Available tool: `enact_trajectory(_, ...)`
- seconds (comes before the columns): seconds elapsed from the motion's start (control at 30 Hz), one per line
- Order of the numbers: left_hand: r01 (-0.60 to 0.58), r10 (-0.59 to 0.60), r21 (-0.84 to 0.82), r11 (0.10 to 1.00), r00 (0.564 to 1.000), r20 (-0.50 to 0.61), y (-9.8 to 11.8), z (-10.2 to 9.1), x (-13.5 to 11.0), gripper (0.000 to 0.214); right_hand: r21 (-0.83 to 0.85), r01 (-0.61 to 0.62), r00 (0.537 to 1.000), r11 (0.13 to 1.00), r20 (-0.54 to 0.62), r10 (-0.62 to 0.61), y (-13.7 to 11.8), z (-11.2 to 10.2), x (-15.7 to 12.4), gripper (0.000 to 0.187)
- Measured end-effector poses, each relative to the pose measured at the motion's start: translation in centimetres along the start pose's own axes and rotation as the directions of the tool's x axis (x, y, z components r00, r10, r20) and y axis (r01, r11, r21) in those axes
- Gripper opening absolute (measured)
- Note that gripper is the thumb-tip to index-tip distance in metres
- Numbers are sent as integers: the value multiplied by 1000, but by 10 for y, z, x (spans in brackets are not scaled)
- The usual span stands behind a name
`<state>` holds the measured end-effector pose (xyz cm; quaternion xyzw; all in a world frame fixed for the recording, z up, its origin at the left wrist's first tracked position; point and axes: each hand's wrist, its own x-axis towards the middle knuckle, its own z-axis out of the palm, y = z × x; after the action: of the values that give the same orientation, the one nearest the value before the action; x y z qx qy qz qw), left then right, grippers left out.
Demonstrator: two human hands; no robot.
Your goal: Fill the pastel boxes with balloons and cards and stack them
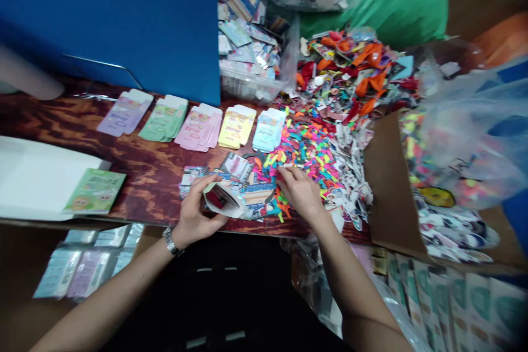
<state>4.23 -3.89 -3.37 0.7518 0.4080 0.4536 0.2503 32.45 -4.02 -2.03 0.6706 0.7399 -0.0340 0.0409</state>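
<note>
My left hand [198, 206] is wrapped around a small paper box [235, 206], its open end tilted up toward me. Something dark red and black shows inside it. My right hand [302, 192] reaches to the near left edge of a pile of small bright pieces [307, 146], fingertips curled together at the pile. Whatever may be between those fingertips is hidden. Printed cards and packets [258, 193] lie on the wooden table [152, 176] between and behind my hands.
Several stacks of flat printed boxes [236, 127] line the back, before a blue panel [124, 22]. Right of the bright pile are white cut-outs [350, 176] and a cardboard box [390, 176]. Behind stands a tub of cards [251, 85]. A white tray [37, 176] and green packet [94, 191] lie left.
</note>
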Motion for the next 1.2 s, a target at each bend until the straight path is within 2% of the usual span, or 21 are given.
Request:
enact_trajectory(0.1, 107, -109, 34, 994, 993, 41, -7, 4, -6, 77, 67, 60, 996, 996, -63, -55, -5, -2, -15, 33)
enact_trajectory(0.2, 190, -191, 26, 981, 980, 49, -18, 11, -11, 80, 99, 112, 992, 989, -67, -106, 2, -3, -32, 30)
enact_trajectory(0.23, 200, -200, 15, 980, 978, 53, -20, 13, -11, 80, 98, 92, 994, 991, -67, -85, 9, -3, -38, 28)
enact_trajectory(0.3, 197, -197, 2, 980, 979, 56, -22, 16, -11, 80, 95, -26, 996, 995, -87, 35, 32, -4, -51, 27)
enact_trajectory(0.37, 181, -182, 18, 983, 982, 52, -20, 17, -9, 78, 122, -186, 973, 975, -118, 200, 62, -7, -64, 26)
enact_trajectory(0.43, 149, -150, 47, 988, 988, 38, -18, 17, -7, 77, 161, -302, 942, 939, -97, 320, 91, -11, -76, 24)
enact_trajectory(0.53, 105, -107, 69, 992, 994, 24, -15, 19, -6, 76, 185, -317, 948, 930, 35, 316, 117, -17, -88, 22)
enact_trajectory(0.67, 113, -116, 59, 992, 991, 59, -16, 23, -9, 77, 122, -215, 965, 969, 177, 192, 115, -15, -88, 30)
enact_trajectory(0.8, 110, -114, 64, 992, 991, 71, -14, 22, -11, 78, 62, -150, 962, 987, 238, 131, 108, -8, -80, 31)
enact_trajectory(0.87, 114, -119, 70, 991, 990, 72, -13, 21, -11, 77, 84, -145, 971, 986, 206, 125, 111, -7, -76, 25)
enact_trajectory(1.03, 124, -130, 74, 990, 988, 85, -12, 20, -12, 76, 283, -126, 991, 951, -5, 133, 122, -13, -69, 23)
enact_trajectory(1.2, 90, -96, 75, 993, 993, 74, -8, 23, -11, 72, 366, -199, 971, 909, -51, 233, 115, -15, -47, 19)
